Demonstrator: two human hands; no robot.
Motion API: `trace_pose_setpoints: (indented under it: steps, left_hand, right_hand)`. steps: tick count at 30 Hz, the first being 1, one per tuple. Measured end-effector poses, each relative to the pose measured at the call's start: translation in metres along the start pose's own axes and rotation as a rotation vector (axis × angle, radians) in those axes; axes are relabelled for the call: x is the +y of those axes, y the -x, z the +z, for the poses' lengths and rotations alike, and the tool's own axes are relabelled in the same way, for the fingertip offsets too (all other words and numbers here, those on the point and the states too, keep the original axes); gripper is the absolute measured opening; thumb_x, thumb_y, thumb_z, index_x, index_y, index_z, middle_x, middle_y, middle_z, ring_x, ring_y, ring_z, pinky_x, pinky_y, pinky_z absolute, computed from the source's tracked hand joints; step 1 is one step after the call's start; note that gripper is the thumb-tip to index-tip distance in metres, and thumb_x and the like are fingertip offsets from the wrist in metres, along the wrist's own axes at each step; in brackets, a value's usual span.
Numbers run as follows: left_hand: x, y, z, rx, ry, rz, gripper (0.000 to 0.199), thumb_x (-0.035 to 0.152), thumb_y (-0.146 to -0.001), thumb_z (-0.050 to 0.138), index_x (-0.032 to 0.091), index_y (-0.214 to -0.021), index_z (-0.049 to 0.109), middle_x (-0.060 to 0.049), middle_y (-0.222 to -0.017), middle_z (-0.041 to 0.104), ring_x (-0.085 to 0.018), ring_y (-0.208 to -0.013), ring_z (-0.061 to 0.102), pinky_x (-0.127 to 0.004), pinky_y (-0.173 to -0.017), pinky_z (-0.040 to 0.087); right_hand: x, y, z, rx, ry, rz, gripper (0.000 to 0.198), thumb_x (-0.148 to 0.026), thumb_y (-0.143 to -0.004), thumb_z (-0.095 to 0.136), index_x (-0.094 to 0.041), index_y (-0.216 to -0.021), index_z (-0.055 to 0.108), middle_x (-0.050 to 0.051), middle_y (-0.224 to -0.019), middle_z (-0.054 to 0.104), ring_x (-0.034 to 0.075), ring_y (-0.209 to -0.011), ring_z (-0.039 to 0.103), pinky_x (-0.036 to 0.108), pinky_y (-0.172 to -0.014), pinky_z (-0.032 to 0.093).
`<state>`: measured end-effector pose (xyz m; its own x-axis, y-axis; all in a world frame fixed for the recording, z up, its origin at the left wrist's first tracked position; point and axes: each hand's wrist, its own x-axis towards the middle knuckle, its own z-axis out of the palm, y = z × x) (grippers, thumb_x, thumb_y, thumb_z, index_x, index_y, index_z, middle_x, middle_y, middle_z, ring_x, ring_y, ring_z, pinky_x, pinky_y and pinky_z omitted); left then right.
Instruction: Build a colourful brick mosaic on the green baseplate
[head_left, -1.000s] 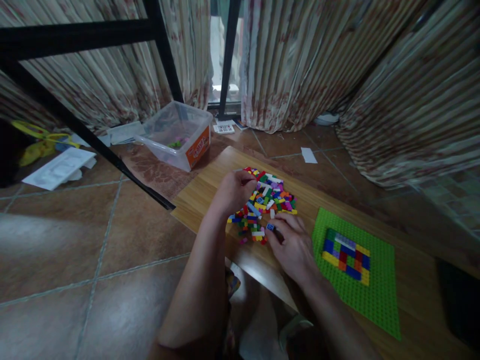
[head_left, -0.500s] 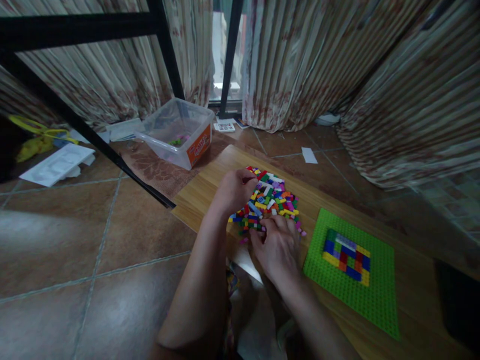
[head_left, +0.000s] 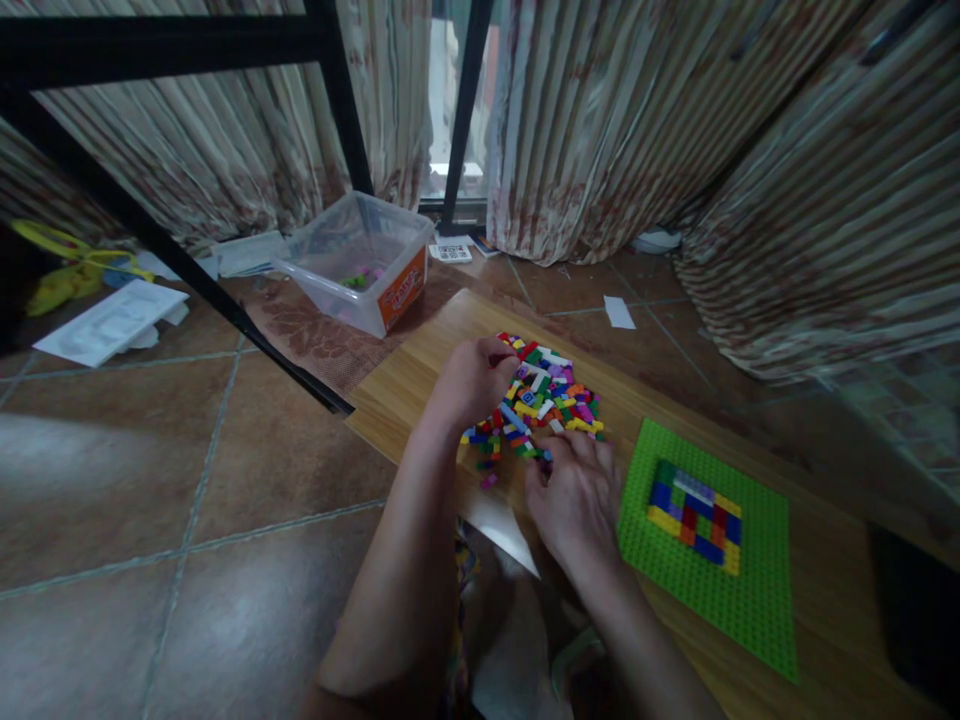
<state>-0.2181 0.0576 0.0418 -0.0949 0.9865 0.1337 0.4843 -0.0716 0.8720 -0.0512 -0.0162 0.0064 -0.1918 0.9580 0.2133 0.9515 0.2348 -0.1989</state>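
Note:
A heap of small colourful toy bricks (head_left: 559, 395) lies on the wooden tabletop. At its upper left edge is my left hand (head_left: 474, 382), thumb and fingers bent together near a red brick; what they hold, if anything, is hidden. My right hand (head_left: 576, 492) rests palm down at the heap's near edge. Its fingers are bent and apart, with small bricks showing between thumb and forefinger. Right of this hand lies a green baseplate (head_left: 757, 600). A flat block of joined blue, yellow, red and purple bricks (head_left: 697, 515) sits on it.
Beyond the table (head_left: 405, 385) stands a clear plastic box (head_left: 322, 285) with an orange label and a few pieces inside. A black metal frame (head_left: 225, 300) slants along the left. White packaging (head_left: 112, 325) lies on the tiled floor, and a dark object (head_left: 911, 600) is at the right.
My right hand has shifted right and slightly toward me, uncovering more bricks at the near edge of the heap. My left hand stays nearly in place.

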Motion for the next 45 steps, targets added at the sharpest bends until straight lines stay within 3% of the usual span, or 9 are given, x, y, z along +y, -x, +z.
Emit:
trace_pose_setpoints:
  steps: [7,15,24,30,34,38,41,45]
  left_hand:
    - [-0.002,-0.001,0.001,0.002,-0.007,0.022,0.021,0.022,-0.082,0.052,0.013,-0.074,0.069,0.002,-0.062,0.057,-0.011,-0.061,0.050,-0.022,-0.057,0.035]
    - [0.000,-0.001,-0.001,-0.016,-0.018,0.011,0.021,0.021,-0.082,0.053,0.012,-0.074,0.069,0.003,-0.061,0.054,-0.010,-0.059,0.047,-0.023,-0.056,0.034]
    - [0.003,0.001,0.003,-0.186,-0.129,0.034,0.026,0.028,-0.085,0.051,0.013,-0.075,0.070,0.002,-0.061,0.054,-0.011,-0.060,0.047,-0.023,-0.056,0.032]
    - [0.002,0.001,0.007,-0.211,-0.128,0.028,0.026,0.032,-0.086,0.053,0.014,-0.082,0.071,0.002,-0.063,0.056,-0.012,-0.063,0.049,-0.022,-0.055,0.032]
    - [0.005,0.003,0.011,-0.273,-0.072,0.068,0.025,0.034,-0.086,0.054,0.014,-0.077,0.068,0.002,-0.064,0.057,-0.011,-0.062,0.049,-0.020,-0.055,0.034]
    - [0.011,0.007,0.020,-0.421,0.007,0.102,0.026,0.037,-0.085,0.058,0.015,-0.076,0.068,0.001,-0.065,0.060,-0.011,-0.062,0.050,-0.020,-0.055,0.036]
    - [0.015,0.009,0.029,-0.541,0.109,0.107,0.020,0.033,-0.082,0.062,0.015,-0.083,0.070,0.000,-0.071,0.066,-0.012,-0.065,0.056,-0.020,-0.058,0.041]
    - [0.021,0.011,0.037,-0.591,0.239,0.045,0.015,0.028,-0.080,0.064,0.014,-0.083,0.069,-0.001,-0.072,0.068,-0.012,-0.065,0.059,-0.020,-0.060,0.044]
  right_hand:
    - [-0.001,0.002,0.006,0.020,-0.012,-0.053,0.029,-0.031,-0.086,0.060,-0.018,-0.110,0.068,0.013,-0.117,0.064,0.033,-0.107,0.050,0.047,-0.089,0.036]
    - [0.006,-0.004,0.007,0.014,-0.079,-0.099,0.019,-0.026,-0.086,0.062,-0.017,-0.101,0.069,0.012,-0.114,0.064,0.030,-0.106,0.050,0.044,-0.092,0.042]
    - [0.028,-0.006,0.003,0.023,-0.179,-0.139,0.015,-0.021,-0.090,0.057,-0.017,-0.098,0.069,0.012,-0.116,0.064,0.029,-0.105,0.050,0.045,-0.095,0.044]
    - [0.041,-0.010,0.005,0.068,-0.267,-0.154,0.017,-0.022,-0.092,0.053,-0.017,-0.099,0.067,0.012,-0.110,0.065,0.027,-0.102,0.054,0.042,-0.091,0.047]
    - [0.050,-0.012,-0.002,0.102,-0.415,-0.062,0.020,-0.028,-0.095,0.048,-0.018,-0.101,0.064,0.010,-0.103,0.067,0.024,-0.095,0.062,0.038,-0.084,0.050]
    - [0.053,-0.010,-0.008,0.122,-0.586,0.073,0.021,-0.034,-0.094,0.050,-0.022,-0.104,0.064,0.005,-0.093,0.071,0.021,-0.084,0.067,0.035,-0.077,0.052]
    - [0.050,-0.007,-0.007,0.110,-0.808,0.151,0.021,-0.036,-0.091,0.056,-0.023,-0.105,0.064,0.003,-0.092,0.072,0.020,-0.082,0.068,0.034,-0.075,0.053]
    - [0.047,-0.008,-0.007,0.119,-1.182,0.301,0.021,-0.039,-0.084,0.067,-0.022,-0.096,0.065,0.000,-0.081,0.070,0.016,-0.072,0.067,0.029,-0.068,0.055]
